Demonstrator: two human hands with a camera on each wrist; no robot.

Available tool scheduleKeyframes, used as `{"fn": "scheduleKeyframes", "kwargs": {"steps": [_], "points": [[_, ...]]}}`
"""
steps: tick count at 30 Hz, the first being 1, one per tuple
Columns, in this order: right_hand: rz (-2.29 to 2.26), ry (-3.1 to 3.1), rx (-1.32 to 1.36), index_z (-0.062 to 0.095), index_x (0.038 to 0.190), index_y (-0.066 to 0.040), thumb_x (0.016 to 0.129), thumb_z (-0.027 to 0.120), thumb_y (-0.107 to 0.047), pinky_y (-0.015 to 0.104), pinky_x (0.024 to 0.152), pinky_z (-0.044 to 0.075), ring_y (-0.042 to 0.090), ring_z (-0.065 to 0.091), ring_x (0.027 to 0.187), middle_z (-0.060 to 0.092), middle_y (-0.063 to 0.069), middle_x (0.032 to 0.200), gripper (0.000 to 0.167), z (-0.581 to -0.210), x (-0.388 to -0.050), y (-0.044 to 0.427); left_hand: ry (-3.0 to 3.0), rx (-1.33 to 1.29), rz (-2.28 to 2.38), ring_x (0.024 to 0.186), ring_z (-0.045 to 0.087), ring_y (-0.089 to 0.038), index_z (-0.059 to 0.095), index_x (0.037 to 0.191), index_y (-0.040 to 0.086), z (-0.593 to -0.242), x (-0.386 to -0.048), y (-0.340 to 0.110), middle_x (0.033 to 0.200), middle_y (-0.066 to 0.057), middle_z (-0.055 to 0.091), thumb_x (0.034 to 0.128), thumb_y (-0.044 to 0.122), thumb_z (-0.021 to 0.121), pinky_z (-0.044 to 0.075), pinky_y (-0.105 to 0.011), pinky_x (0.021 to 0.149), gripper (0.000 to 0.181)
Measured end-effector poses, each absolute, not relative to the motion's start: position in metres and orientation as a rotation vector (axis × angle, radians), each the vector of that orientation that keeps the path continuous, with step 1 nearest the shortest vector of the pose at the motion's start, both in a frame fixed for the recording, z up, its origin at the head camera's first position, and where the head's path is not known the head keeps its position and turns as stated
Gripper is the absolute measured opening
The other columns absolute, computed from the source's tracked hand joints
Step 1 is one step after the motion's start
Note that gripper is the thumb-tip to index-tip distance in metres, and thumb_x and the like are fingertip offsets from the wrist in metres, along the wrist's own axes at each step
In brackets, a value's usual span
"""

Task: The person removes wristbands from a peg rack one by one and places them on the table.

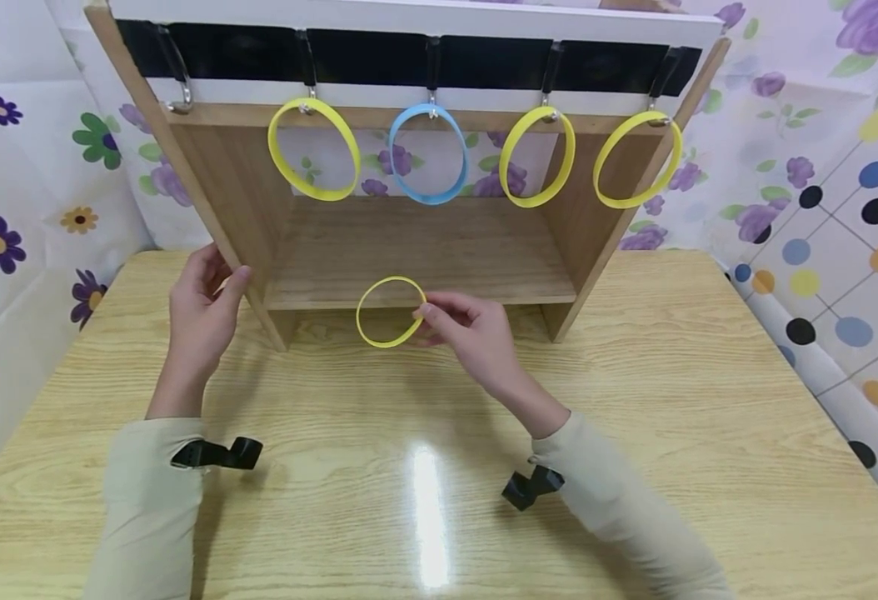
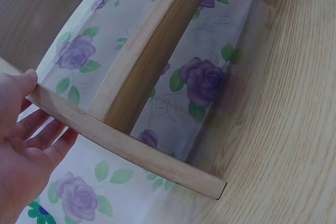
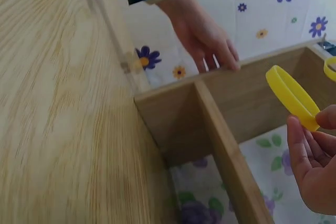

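Note:
My right hand pinches a thin yellow ring between thumb and fingers, in front of the wooden shelf's lower board. The ring is held up in the air, apart from the shelf. At the shelf's left side panel, my left hand grips the front edge, thumb on the front and fingers along the outer face. Above, three yellow rings and one blue ring hang from metal hooks on the shelf's top rail. The leftmost hook carries no ring.
The shelf stands at the back of a wood-grain table. A black strip runs along its white top board. Flowered cloth hangs behind and to the left; dotted cloth lies on the right.

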State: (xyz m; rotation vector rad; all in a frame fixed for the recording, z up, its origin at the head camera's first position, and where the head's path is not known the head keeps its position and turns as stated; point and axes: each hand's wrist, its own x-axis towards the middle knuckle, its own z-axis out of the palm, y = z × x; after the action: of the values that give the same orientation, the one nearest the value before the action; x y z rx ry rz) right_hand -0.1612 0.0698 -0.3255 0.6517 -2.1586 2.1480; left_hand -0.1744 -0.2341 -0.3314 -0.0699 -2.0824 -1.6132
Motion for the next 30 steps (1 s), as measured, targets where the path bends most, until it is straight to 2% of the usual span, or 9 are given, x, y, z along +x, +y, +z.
{"fn": "scheduleKeyframes", "kwargs": {"steps": [8, 13, 17, 20, 23, 30], "points": [[2.115, -2.242, 0.571, 0.063, 0.115, 0.014, 0.094, 0.059, 0.000, 0.038, 0.069, 0.057, 0.015, 0.067, 0.080, 0.066, 0.028, 0.099, 0.025, -0.329, -0.166, 0.090, -2.054, -0.080, -1.627, 0.114, 0.054, -0.015, 0.050, 0.135, 0.001, -0.333, -0.174, -0.237, 0.121, -0.002, 0.057, 0.0958, 0.002, 0.056, 0.045, -0.028, 0.095, 0.039], [2.069, -2.288, 0.510, 0.062, 0.117, 0.014, 0.094, 0.059, 0.000, 0.036, 0.068, 0.057, 0.015, 0.067, 0.079, 0.068, 0.023, 0.098, 0.027, -0.337, -0.168, 0.105, -2.073, -0.085, -1.631, 0.116, 0.053, -0.016, 0.048, 0.136, 0.000, -0.333, -0.174, -0.237, 0.125, -0.005, 0.056, 0.0965, 0.003, 0.056, 0.045, -0.029, 0.097, 0.041], [2.023, -2.314, 0.486, 0.062, 0.117, 0.014, 0.094, 0.059, -0.001, 0.035, 0.068, 0.057, 0.023, 0.068, 0.082, 0.067, 0.026, 0.099, 0.028, -0.342, -0.170, 0.119, -2.092, -0.085, -1.626, 0.119, 0.052, -0.017, 0.047, 0.138, 0.001, -0.332, -0.174, -0.237, 0.127, -0.008, 0.054, 0.0971, 0.005, 0.056, 0.043, -0.032, 0.099, 0.042], [1.995, -2.349, 0.467, 0.063, 0.118, 0.012, 0.095, 0.059, -0.003, 0.036, 0.069, 0.057, 0.034, 0.067, 0.086, 0.068, 0.025, 0.099, 0.027, -0.346, -0.171, 0.130, -2.091, -0.072, -1.641, 0.118, 0.052, -0.016, 0.047, 0.137, 0.001, -0.332, -0.175, -0.237, 0.124, -0.005, 0.055, 0.0967, 0.004, 0.056, 0.043, -0.030, 0.098, 0.042], [1.962, -2.390, 0.458, 0.063, 0.119, 0.010, 0.095, 0.059, -0.005, 0.037, 0.070, 0.057, 0.037, 0.066, 0.088, 0.068, 0.022, 0.100, 0.028, -0.350, -0.172, 0.143, -2.095, -0.067, -1.631, 0.116, 0.053, -0.014, 0.047, 0.137, 0.001, -0.331, -0.175, -0.238, 0.122, -0.001, 0.055, 0.0967, 0.004, 0.056, 0.044, -0.029, 0.097, 0.041], [1.908, -2.502, 0.385, 0.063, 0.121, 0.008, 0.096, 0.060, -0.009, 0.044, 0.074, 0.056, 0.026, 0.068, 0.087, 0.064, 0.029, 0.107, 0.030, -0.359, -0.173, 0.179, -2.084, -0.089, -1.626, 0.114, 0.054, -0.013, 0.049, 0.136, 0.000, -0.330, -0.175, -0.236, 0.120, 0.000, 0.056, 0.0964, 0.004, 0.057, 0.044, -0.028, 0.097, 0.040]]}}
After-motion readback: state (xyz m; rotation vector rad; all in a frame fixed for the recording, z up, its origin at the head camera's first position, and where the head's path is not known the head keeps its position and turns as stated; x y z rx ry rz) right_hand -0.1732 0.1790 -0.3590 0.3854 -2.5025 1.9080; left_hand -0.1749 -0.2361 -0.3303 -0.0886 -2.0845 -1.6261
